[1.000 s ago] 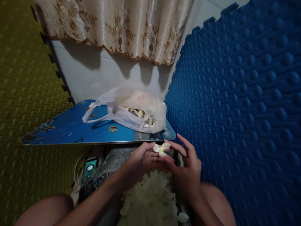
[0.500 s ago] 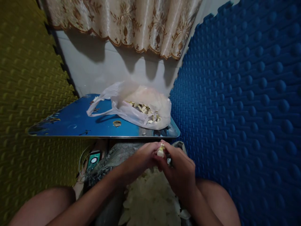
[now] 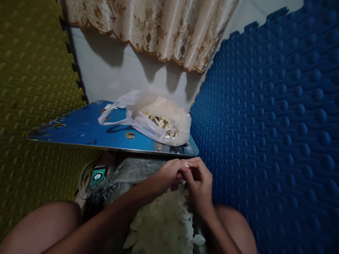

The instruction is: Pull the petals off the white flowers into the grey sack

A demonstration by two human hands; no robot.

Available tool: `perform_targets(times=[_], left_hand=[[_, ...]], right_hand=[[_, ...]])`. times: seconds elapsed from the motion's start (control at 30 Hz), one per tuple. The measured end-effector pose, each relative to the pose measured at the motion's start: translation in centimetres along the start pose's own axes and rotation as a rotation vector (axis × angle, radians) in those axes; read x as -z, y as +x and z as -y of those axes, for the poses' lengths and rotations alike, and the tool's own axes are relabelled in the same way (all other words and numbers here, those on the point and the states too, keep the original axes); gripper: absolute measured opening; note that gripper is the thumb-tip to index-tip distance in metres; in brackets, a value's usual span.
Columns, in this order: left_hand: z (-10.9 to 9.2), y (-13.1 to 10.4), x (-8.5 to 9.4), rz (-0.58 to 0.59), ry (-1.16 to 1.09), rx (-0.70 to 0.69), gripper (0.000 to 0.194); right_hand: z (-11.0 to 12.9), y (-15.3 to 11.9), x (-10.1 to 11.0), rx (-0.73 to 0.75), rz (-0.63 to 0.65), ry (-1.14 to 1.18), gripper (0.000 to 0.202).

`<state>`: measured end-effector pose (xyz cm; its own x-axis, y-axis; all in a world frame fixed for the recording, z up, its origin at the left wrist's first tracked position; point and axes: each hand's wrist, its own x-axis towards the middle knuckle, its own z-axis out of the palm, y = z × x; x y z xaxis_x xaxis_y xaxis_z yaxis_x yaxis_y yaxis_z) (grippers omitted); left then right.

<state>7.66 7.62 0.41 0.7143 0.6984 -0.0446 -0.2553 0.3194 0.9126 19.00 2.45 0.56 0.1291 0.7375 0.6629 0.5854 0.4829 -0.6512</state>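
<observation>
My left hand (image 3: pixel 168 174) and my right hand (image 3: pixel 201 183) meet in front of the table's near edge, fingertips together. Between my right thumb and forefinger a small whitish piece (image 3: pixel 186 165) peeks out; most of it is hidden. The left fingers are closed against the right ones, and whatever they grip is covered. Just below the hands lies a big heap of pale, petal-like pieces (image 3: pixel 161 222). One loose white piece (image 3: pixel 198 240) rests at its right side.
A blue table (image 3: pixel 87 121) carries an open white plastic bag (image 3: pixel 174 109) with pale and yellowish scraps (image 3: pixel 161 122) inside. A lit phone (image 3: pixel 97 176) with a cable is at lower left. A yellow mat (image 3: pixel 39 88) and a blue mat (image 3: pixel 278 106) stand on either side; a curtain (image 3: pixel 159 28) hangs behind.
The view has shifted slightly. My fingers have closed further over the pale piece, which showed larger and yellowish before. More of the heap below shows now.
</observation>
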Motion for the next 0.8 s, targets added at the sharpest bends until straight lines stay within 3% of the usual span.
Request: perform_targets(times=[0.13, 0.33, 0.53, 0.67, 0.73, 0.8], left_hand=[[-1.4, 0.8, 0.6, -0.014, 0.021, 0.045, 0.049], [-3.2, -0.4, 0.9, -0.091, 0.202, -0.032, 0.043], [-1.9, -1.5, 0.1, -0.21, 0.381, -0.163, 0.014], [-1.3, -2.7, 0.9, -0.28, 0.625, -0.207, 0.011], [-1.4, -3.4, 1.5, -0.25, 0.785, -0.211, 0.009], [-1.4, -4.0, 1.8, -0.145, 0.96, -0.234, 0.009]], right_hand=[[0.3, 0.5, 0.2, -0.3, 0.065, 0.394, 0.028], [1.0, 0.7, 0.1, -0.487, 0.041, 0.71, 0.038], [1.3, 1.1, -0.6, -0.785, -0.053, 0.853, 0.019], [0.6, 2.4, 0.1, -0.845, -0.128, 0.898, 0.009], [0.0, 3.1, 1.2, -0.859, -0.17, 0.902, 0.008], [-0.5, 3.5, 2.7, -0.864, -0.212, 0.931, 0.007]])
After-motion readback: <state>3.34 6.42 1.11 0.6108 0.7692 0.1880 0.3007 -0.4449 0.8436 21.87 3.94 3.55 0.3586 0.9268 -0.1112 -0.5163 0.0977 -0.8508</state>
